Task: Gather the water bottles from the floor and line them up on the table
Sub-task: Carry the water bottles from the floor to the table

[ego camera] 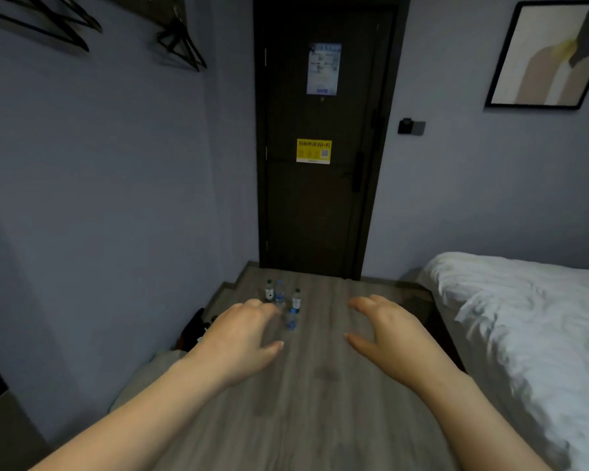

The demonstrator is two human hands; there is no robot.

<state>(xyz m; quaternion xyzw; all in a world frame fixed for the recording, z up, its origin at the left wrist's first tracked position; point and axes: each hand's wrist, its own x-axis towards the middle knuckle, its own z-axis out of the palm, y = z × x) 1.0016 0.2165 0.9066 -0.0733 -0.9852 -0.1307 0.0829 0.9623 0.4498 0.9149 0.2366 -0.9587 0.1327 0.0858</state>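
4 bottles [296,299] stand clustered on the floor [320,385], far side, left of centre, near the door [317,198]. Left hand [242,331] and right hand [385,331] are both empty, fingers loosely spread, held out toward them. Step looks like the approach for the 1st pickup. Next: close in, crouch, grip a bottle. Desk not in view.

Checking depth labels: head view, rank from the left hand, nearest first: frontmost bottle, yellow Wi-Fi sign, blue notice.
1. frontmost bottle: on the floor, just right of the left hand.
2. yellow Wi-Fi sign: middle of the door.
3. blue notice: upper door.
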